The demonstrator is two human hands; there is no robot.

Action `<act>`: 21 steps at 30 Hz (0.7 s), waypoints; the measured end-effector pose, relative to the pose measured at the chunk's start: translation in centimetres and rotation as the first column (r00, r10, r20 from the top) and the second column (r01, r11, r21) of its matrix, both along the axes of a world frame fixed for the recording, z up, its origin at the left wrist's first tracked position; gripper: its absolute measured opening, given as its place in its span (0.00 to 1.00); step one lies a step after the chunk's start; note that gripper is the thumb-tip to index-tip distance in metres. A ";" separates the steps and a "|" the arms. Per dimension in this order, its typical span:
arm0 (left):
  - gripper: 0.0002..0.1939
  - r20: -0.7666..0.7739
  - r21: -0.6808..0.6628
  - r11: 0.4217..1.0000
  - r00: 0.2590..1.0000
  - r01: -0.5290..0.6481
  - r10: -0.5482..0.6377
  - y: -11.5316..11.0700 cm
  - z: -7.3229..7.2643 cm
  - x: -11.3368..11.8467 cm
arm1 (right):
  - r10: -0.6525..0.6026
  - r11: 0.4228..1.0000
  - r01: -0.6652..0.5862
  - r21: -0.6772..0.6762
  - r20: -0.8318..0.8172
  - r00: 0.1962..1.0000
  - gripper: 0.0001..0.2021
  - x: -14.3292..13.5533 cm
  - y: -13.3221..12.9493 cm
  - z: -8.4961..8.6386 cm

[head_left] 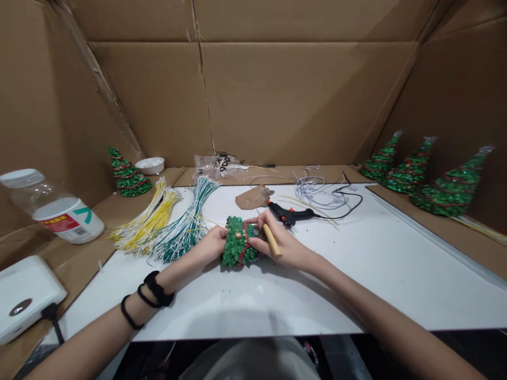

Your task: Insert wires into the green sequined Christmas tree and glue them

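A small green Christmas tree (pixel 236 248) with red trim and a gold bead lies tipped on its side between my hands, above the white board. My left hand (pixel 215 244) pinches it at its left end, the fingertips partly hidden behind it. On the other side, my right hand (pixel 283 240) has thumb and fingers against the red trim. A wooden-handled tool (pixel 272 241) is tucked in that same hand, its handle pointing down toward me; its working end is hidden by my fingers. Behind the right hand lies a black and orange glue gun (pixel 291 214).
Bundles of yellow-white wires (pixel 152 221) and green-white wires (pixel 184 227) lie left. Finished trees stand at left (pixel 129 174) and right (pixel 447 184). A plastic jar (pixel 67 216), white device (pixel 29 298), white bowl (pixel 150 165) and coiled string lights (pixel 317 192) surround the board (pixel 376 285). Cardboard walls enclose everything.
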State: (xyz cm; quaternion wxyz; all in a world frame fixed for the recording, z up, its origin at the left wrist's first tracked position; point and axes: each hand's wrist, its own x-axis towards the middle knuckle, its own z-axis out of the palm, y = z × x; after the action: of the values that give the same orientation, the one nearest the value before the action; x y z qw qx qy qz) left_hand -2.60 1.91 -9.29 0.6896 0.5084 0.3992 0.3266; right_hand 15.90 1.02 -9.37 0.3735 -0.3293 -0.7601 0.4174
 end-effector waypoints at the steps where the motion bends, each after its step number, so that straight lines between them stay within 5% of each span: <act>1: 0.15 -0.006 -0.002 1.000 1.000 0.001 -0.001 0.1 0.0 0.0 | 0.030 0.999 -0.030 -0.019 -0.003 1.000 0.13 0.2 0.2 0.0; 21: 0.16 -0.032 -0.002 1.000 0.999 0.022 -0.022 1.4 -0.2 0.0 | 0.050 0.990 -0.048 -0.129 0.009 0.999 0.16 0.6 2.0 -0.2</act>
State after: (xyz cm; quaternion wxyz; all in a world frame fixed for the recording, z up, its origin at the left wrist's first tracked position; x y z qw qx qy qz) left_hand -2.56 3.26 -9.54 0.6872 0.5173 0.4048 0.3103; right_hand 16.48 3.04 -9.61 0.3363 -0.3365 -0.7417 0.4727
